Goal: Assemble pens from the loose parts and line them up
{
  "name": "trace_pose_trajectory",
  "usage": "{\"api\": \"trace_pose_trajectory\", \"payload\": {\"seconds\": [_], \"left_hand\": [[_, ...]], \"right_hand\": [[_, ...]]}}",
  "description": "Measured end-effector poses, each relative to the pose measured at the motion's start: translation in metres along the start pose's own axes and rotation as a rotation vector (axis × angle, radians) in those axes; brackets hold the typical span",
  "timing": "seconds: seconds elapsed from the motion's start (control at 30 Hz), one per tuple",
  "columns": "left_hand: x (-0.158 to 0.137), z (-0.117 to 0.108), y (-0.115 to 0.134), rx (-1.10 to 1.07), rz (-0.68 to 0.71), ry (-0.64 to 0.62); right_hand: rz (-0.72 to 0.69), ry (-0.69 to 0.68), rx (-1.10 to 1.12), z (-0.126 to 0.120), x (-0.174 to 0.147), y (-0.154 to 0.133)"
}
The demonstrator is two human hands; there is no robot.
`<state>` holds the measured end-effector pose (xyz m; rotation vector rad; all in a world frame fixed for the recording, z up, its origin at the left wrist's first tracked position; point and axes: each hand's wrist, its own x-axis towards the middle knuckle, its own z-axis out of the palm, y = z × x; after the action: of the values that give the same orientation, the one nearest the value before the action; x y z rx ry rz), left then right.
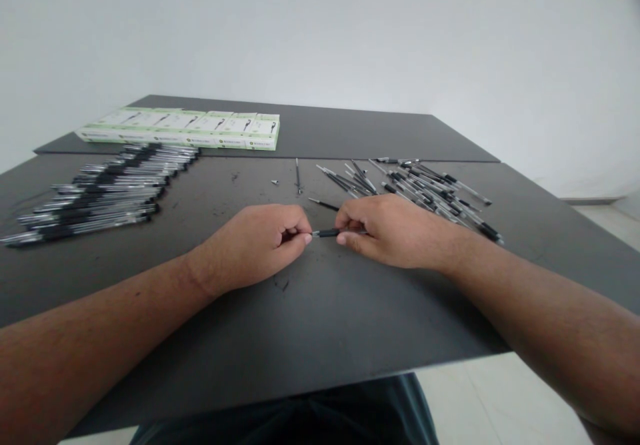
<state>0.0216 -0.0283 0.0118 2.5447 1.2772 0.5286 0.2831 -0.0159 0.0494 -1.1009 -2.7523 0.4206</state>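
Note:
Both hands meet over the middle of the dark table, pinching one pen (327,233) that lies level between them. My left hand (265,242) is closed, thumb and forefinger at the pen's tip end. Around the barrel, just behind the black grip, the fingers of my right hand (385,230) are closed. The pen's far end is mostly hidden by the right hand. Just beyond the hands lies a dark refill (324,204), with several more refills (350,180) fanned out behind it. A small pen tip (275,182) and a thin refill (298,177) lie farther left.
At left, many pens with black grips (110,188) lie side by side in a long row. Behind them stands a row of white and green boxes (195,128). On the right is a loose heap of clear pen barrels (435,192). The table's front edge (300,392) is near my lap.

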Motion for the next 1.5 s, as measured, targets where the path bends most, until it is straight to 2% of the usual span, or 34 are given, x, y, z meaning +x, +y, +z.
{"api": "trace_pose_trajectory", "payload": {"seconds": [0.23,0.4,0.53,0.73,0.93,1.1,1.3,1.5], "left_hand": [[-0.0005,0.0009,-0.001,0.0,0.004,0.007],[-0.0003,0.0021,-0.0023,-0.002,0.009,0.008],[-0.0002,0.0023,-0.0022,-0.005,0.008,0.007],[0.0001,0.0024,-0.0023,-0.011,0.019,0.014],[-0.0003,0.0016,-0.0026,-0.002,0.013,0.014],[-0.0001,0.0025,-0.0033,-0.003,0.015,0.012],[0.0003,0.0022,-0.0019,0.004,-0.001,-0.002],[-0.0011,0.0019,-0.0022,-0.005,0.011,0.003]], "right_hand": [[-0.035,-0.032,-0.029,0.0,0.0007,-0.0013],[0.028,0.002,0.019,0.001,0.0,-0.0003],[-0.022,-0.046,-0.034,0.0001,0.0002,-0.0007],[0.021,0.001,0.008,0.0009,0.0005,0.0006],[-0.049,-0.044,-0.043,0.0008,0.0005,0.0002],[0.022,0.011,0.005,0.0013,-0.0003,0.001],[-0.068,-0.045,-0.035,0.0004,0.0005,0.0003],[0.022,-0.006,-0.007,0.0002,0.0007,-0.0005]]}}
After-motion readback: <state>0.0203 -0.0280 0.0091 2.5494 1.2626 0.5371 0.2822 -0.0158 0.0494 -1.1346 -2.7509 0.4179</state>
